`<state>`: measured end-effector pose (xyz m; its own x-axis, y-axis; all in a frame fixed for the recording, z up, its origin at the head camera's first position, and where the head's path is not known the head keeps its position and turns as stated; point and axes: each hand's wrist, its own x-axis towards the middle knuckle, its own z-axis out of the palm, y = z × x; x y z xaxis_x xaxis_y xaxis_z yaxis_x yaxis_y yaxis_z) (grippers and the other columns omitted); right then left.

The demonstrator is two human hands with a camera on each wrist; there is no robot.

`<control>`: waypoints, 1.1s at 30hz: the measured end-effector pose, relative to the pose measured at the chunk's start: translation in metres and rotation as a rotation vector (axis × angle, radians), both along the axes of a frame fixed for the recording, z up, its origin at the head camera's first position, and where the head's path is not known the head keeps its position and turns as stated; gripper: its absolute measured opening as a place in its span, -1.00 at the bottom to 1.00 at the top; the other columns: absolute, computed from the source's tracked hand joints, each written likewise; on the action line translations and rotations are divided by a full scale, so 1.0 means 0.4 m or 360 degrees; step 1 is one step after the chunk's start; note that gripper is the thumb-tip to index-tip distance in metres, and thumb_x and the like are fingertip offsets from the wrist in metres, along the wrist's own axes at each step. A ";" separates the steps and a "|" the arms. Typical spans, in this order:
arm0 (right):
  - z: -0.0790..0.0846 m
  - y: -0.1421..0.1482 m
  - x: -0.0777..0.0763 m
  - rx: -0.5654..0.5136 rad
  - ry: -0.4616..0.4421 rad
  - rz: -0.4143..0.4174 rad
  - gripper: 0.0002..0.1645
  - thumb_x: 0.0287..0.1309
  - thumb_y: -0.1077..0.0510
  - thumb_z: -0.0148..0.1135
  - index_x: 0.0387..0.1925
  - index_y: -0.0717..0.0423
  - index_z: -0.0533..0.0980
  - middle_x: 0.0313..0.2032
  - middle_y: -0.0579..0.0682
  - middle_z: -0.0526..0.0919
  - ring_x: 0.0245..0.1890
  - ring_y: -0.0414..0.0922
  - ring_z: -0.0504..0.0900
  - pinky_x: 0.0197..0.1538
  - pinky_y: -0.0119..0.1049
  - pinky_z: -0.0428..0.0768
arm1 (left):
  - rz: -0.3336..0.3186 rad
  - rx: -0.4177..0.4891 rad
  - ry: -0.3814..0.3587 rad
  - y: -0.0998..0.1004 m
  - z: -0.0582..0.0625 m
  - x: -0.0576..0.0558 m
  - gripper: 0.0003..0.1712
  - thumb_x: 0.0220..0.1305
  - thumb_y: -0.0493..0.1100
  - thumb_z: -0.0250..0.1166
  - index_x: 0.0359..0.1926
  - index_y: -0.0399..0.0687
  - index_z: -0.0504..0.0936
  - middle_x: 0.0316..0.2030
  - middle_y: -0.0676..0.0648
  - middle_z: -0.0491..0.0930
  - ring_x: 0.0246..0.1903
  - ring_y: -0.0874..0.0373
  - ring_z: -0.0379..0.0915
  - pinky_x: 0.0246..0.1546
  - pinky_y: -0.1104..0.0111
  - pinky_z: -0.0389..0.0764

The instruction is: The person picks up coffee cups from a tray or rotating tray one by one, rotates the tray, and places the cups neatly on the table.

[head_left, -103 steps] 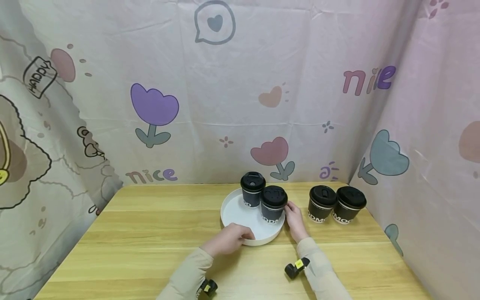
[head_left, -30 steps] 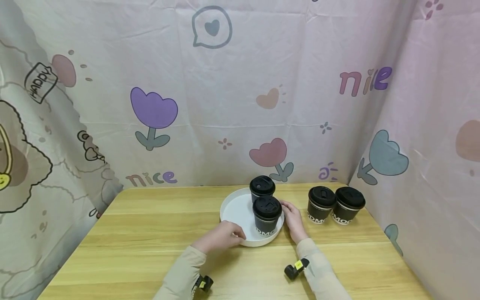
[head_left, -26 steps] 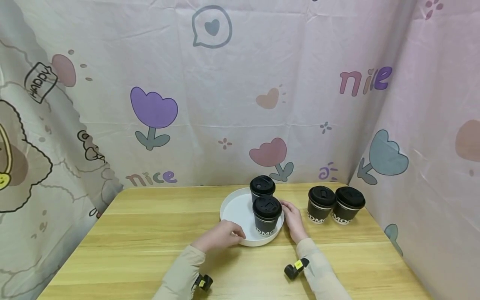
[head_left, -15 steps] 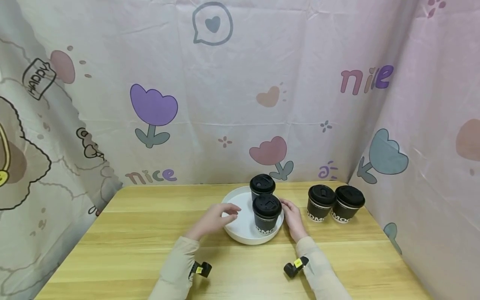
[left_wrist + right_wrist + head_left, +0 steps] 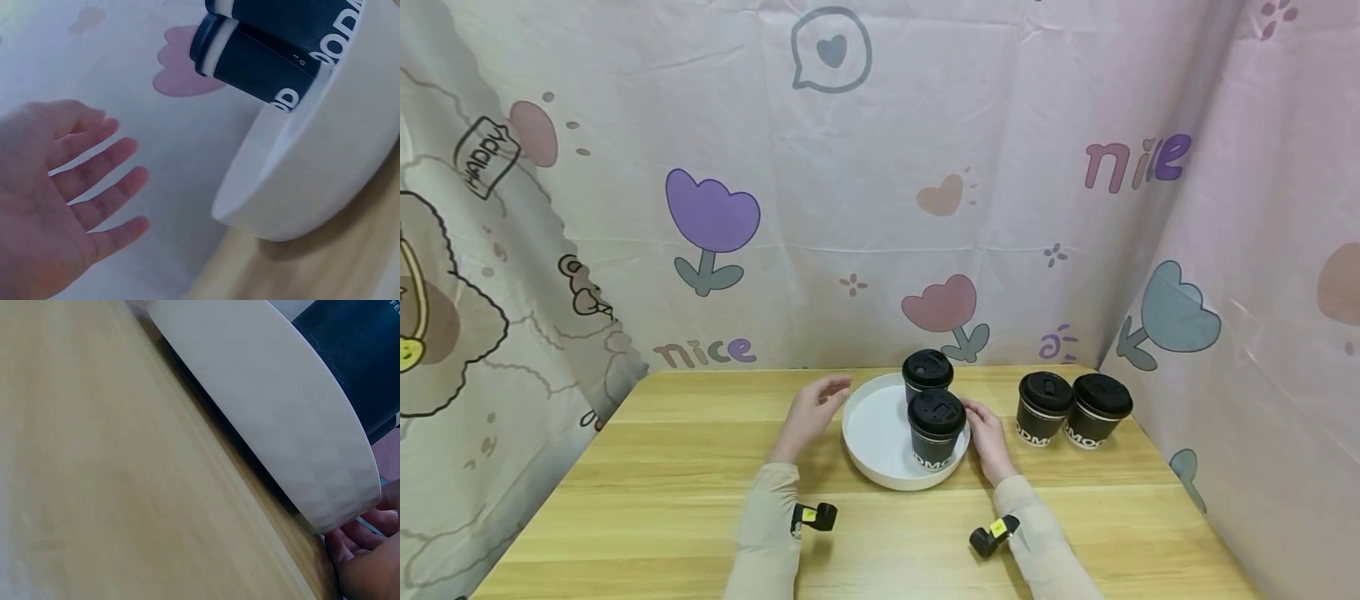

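Note:
A white round tray with a raised rim stands on the table. Two black lidded paper cups are upright on its right half, the front cup partly hiding the rear cup. My left hand is off the tray, just beyond its left rim; in the left wrist view the hand has its fingers spread and relaxed, holding nothing. At the right rim, beside the front cup, my right hand holds the tray's edge. From the right wrist, its fingers show curled at the lower edge of the tray wall.
Two more black lidded cups, a left one and a right one, stand side by side right of the tray, near the table's right edge. The wooden table meets a patterned curtain behind and at both sides.
The tray has turned clockwise, bringing its cups round to the right and nearer. My left hand let go of the front rim and moved left and away from me; the right hand stayed.

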<state>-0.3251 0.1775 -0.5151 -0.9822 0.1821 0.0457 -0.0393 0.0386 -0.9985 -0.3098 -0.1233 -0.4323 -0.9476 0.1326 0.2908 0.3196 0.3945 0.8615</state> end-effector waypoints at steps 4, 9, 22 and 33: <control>0.001 -0.001 0.002 0.0004 0.0001 -0.0006 -0.53 0.43 0.18 -0.11 0.22 0.40 0.40 0.27 0.34 0.43 0.34 0.13 0.32 0.47 -0.01 0.21 | 0.0093 0.0230 -0.0035 0.005 -0.049 -0.021 -0.58 0.38 -0.17 0.17 0.18 -0.26 0.52 0.15 -0.25 0.58 0.15 -0.14 0.50 0.28 -0.01 0.44; -0.002 0.002 0.002 -0.0008 0.0000 0.0010 -0.52 0.43 0.19 -0.10 0.24 0.40 0.38 0.28 0.34 0.41 0.36 0.12 0.29 0.48 -0.03 0.19 | 0.0133 0.0468 -0.0210 0.017 -0.124 -0.042 -0.52 0.39 -0.16 0.15 0.28 -0.23 0.44 0.26 -0.26 0.47 0.25 -0.13 0.40 0.34 0.01 0.38; -0.007 0.004 0.005 0.0011 0.0049 0.0027 -0.50 0.41 0.11 -0.07 0.21 0.37 0.43 0.26 0.32 0.45 0.35 0.15 0.32 0.46 0.02 0.22 | 0.0115 0.0656 -0.0397 0.025 -0.204 -0.051 -0.42 0.37 -0.25 0.13 0.38 -0.24 0.32 0.36 -0.28 0.34 0.39 -0.14 0.22 0.40 0.06 0.28; 0.011 0.009 0.003 -0.0007 -0.0028 0.0060 -0.48 0.45 0.16 -0.11 0.30 0.38 0.32 0.33 0.33 0.35 0.38 0.14 0.28 0.47 0.02 0.22 | 0.0062 0.0707 -0.0484 0.019 -0.219 -0.053 -0.42 0.27 -0.34 0.09 0.34 -0.30 0.36 0.34 -0.29 0.36 0.36 -0.10 0.26 0.31 0.26 0.41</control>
<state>-0.3238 0.1811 -0.5105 -0.9890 0.1452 0.0277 -0.0232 0.0328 -0.9992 -0.3309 -0.1158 -0.5201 -0.9995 0.0225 0.0226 0.0221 -0.0222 0.9995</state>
